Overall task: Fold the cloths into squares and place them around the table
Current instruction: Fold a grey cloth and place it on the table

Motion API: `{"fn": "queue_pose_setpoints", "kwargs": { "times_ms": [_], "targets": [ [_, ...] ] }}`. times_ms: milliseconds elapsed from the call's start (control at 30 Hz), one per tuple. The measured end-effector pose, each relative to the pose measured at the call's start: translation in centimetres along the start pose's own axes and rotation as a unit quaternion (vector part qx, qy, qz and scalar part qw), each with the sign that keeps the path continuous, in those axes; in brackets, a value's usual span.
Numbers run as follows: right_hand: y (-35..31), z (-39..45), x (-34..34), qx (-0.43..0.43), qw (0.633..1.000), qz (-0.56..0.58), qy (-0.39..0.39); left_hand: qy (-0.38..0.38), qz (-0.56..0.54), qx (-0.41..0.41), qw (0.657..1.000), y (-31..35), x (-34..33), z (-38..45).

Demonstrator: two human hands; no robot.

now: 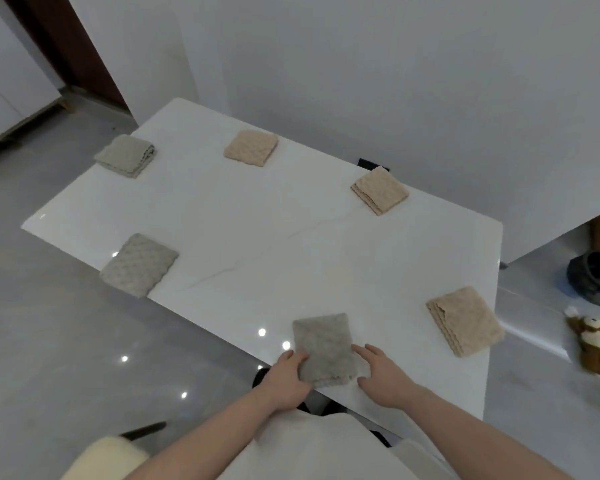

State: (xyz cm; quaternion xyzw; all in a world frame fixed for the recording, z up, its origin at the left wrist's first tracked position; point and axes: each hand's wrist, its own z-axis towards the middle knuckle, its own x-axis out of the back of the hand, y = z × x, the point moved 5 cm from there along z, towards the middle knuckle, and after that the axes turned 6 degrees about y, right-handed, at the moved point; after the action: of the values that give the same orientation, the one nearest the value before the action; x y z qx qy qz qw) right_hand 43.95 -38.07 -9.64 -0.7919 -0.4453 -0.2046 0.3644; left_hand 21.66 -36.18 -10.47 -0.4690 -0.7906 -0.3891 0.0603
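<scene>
A: Six folded cloths ring the surface (257, 220), and both hands are on the last one, the grey cloth (323, 348) at the near edge.

B: Left hand (288, 374) has its fingers curled onto that cloth's left side, gripping the folds. Right hand (378, 370) lies flat just beside its right edge, fingers straight and a little spread, holding nothing.

A: So where's the danger?

B: That near edge. The cloth's scalloped hem sits right at the lip. If the left hand drags as it lets go, I'd say the stack could slide off towards the person's lap.

A: And the folds?

B: Soft, thick fabric. A lift with only one side gripped could let the top layers flop open, and then it's no square.

A: What about the neighbours?

B: The beige cloth (465, 320) on the right end already pokes a corner over the edge. A sleeve or elbow swinging out could knock it down to where the toy bear (591, 344) lies.

A: The far ones?

B: The other four are well apart from the hands, so they look safe. One far-left grey cloth (127, 155) overhangs its corner slightly, mind.
</scene>
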Motion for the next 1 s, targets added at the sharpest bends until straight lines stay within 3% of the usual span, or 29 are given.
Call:
{"fn": "queue_pose_setpoints", "kwargs": {
  "times_ms": [467,567,833,1000],
  "targets": [
    [-3.1,-0.3,-3.6,-0.031,0.989,0.144,-0.019,-0.117,0.068,-0.023,0.99,0.6,2.9,1.9],
    [-3.1,-1.1,-5.1,-0.071,0.984,0.165,-0.019,-0.127,0.098,-0.041,0.986,0.4,3.4,2.5],
    [-2.9,-1.9,-5.8,-0.1,0.972,0.137,0.166,-0.097,0.137,-0.107,0.98,-1.0,4.2,3.4],
    [-4.5,-0.1,-4.9,-0.072,0.983,0.066,0.154,-0.086,0.147,-0.115,0.979,-2.7,5.2,3.2]
  ]
}}
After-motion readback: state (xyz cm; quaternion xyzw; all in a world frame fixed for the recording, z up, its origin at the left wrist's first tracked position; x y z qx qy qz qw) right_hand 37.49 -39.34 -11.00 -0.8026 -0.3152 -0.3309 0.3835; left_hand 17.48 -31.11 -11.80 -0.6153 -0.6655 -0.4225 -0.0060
